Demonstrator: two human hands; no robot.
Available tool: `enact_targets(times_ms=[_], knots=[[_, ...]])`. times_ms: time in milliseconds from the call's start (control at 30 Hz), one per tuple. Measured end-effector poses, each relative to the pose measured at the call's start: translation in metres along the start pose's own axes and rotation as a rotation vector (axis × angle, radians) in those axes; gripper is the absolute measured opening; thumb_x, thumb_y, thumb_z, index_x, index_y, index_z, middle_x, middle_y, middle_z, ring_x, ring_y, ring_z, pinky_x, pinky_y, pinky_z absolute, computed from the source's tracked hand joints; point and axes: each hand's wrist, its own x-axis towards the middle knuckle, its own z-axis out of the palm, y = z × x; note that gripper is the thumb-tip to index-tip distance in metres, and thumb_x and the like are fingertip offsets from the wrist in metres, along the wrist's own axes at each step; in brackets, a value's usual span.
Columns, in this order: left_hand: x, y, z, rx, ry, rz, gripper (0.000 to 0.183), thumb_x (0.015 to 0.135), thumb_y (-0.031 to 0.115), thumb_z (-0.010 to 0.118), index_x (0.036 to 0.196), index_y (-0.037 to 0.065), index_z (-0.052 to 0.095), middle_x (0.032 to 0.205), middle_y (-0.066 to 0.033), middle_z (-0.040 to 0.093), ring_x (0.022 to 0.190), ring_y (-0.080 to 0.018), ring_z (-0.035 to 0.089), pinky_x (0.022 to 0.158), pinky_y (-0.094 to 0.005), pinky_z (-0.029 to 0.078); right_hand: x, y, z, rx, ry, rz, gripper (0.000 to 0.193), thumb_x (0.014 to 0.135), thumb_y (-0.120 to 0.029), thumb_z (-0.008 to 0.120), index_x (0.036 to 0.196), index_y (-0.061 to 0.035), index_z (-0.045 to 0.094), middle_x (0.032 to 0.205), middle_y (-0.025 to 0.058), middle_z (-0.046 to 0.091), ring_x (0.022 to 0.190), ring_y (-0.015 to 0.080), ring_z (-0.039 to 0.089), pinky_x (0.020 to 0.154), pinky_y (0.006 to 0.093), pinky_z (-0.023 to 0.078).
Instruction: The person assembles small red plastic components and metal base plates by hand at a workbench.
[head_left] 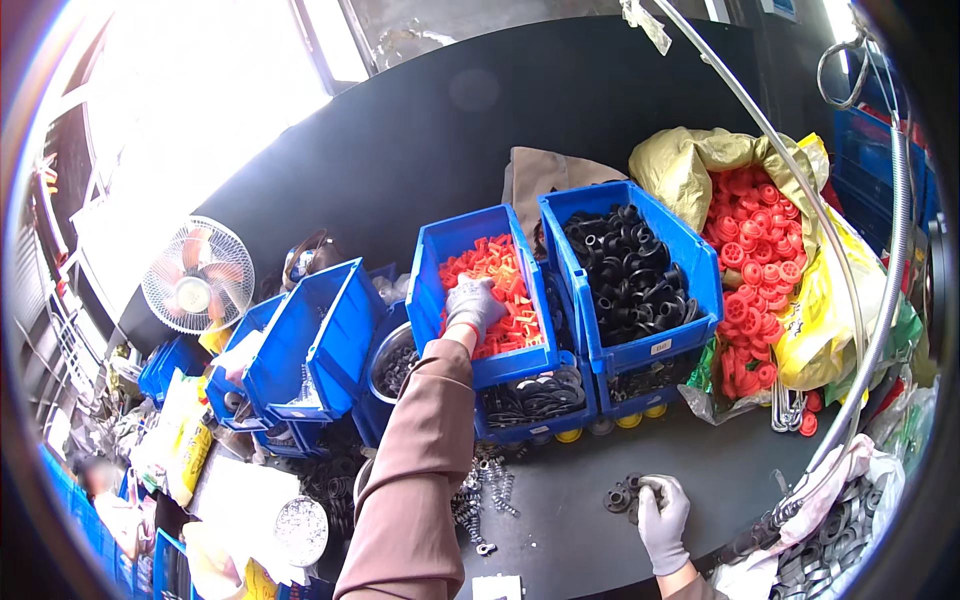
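Note:
My left hand, in a grey glove, reaches into a blue bin of small orange-red plastic pieces. Its fingertips are hidden among the pieces, so their grip does not show. Lower right, my gloved right hand is closed on black round plastic parts, held just over the dark tabletop. Some of these parts stick out to the left of its fingers. To the right of the orange-red pieces, another blue bin is heaped with black flanged parts.
Lower bins hold black discs. Metal springs lie by my left forearm. A sack of red plastic wheels stands right, behind a curved metal conduit. A fan and more blue bins are left. A person sits lower left.

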Motion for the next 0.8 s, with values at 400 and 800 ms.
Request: enact_targets(times_ms=[400, 800], knots=[[-0.093, -0.02, -0.072, -0.462, 0.441, 0.386, 0.042, 0.073, 0.026, 0.081, 0.107, 0.005, 0.067, 0.113, -0.016, 0.062, 0.109, -0.0297, 0.06, 0.093, -0.0378, 0.048, 0.001, 0.025, -0.003, 0.021, 0.043, 0.028, 0.012, 0.085, 0.001, 0.059, 0.095, 0.0039, 0.065, 0.096, 0.012, 0.066, 0.088, 0.0225, 0.064, 0.083, 0.0325, 0.051], [-0.35, -0.051, 0.076, -0.464, -0.017, 0.531, 0.054, 0.061, 0.02, 0.085, 0.111, 0.014, 0.066, 0.13, -0.0231, 0.049, 0.115, -0.0433, 0.055, 0.095, -0.0459, 0.051, -0.01, 0.001, 0.005, -0.107, -0.04, -0.118, 0.016, 0.084, -0.001, 0.064, 0.1, 0.001, 0.064, 0.103, 0.0141, 0.065, 0.09, 0.0265, 0.065, 0.08, 0.0342, 0.053]])
